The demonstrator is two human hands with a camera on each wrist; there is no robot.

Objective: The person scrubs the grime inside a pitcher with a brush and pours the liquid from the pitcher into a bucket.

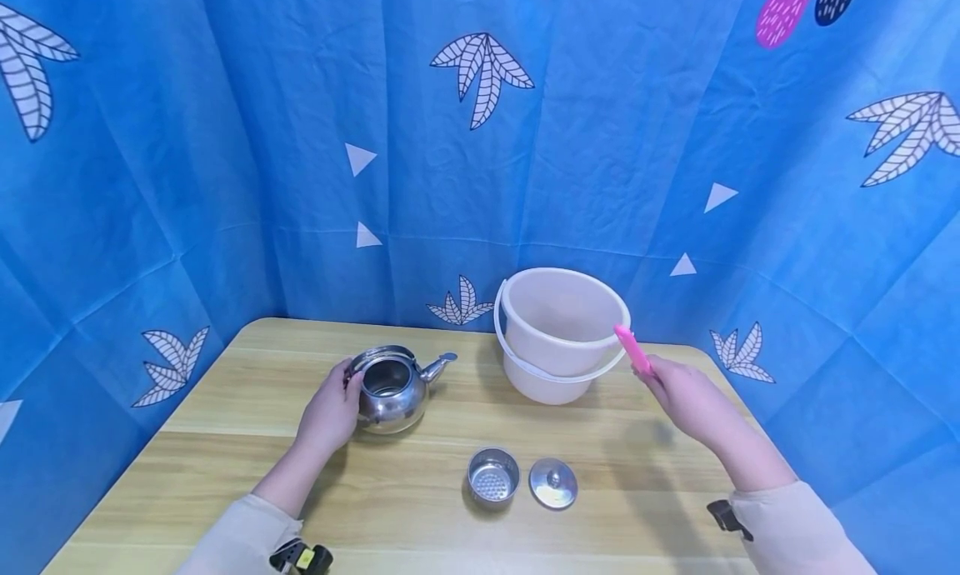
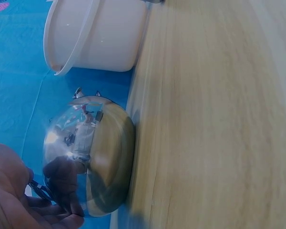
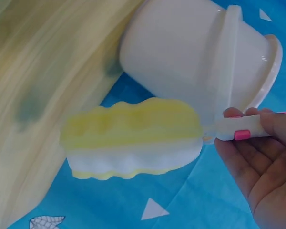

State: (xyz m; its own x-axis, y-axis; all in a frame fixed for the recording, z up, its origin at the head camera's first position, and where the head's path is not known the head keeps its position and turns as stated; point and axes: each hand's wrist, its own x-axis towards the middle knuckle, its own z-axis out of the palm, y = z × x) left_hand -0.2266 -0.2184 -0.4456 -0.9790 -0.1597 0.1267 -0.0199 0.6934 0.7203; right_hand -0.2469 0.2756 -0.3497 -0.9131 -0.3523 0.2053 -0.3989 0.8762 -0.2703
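Note:
A shiny metal teapot (image 1: 393,410) stands lidless at the table's left side, its spout pointing right. My left hand (image 1: 330,412) grips it by the handle side, thumb near the round opening. In the left wrist view, the fingers (image 2: 62,220) curl beside the teapot's polished body (image 2: 100,157). Over the right side of the table, my right hand (image 1: 690,402) holds a sponge bottle brush by its pink and white handle (image 1: 633,350). Its yellow and white sponge head (image 3: 133,126) shows in the right wrist view and is hidden in the head view.
A white bucket (image 1: 555,350) with its handle hanging down in front stands at the back, between the hands. Nearer the front are a perforated metal strainer cup (image 1: 493,477) and a round metal lid (image 1: 553,483). Blue patterned curtains (image 1: 480,183) surround the wooden table (image 1: 420,508).

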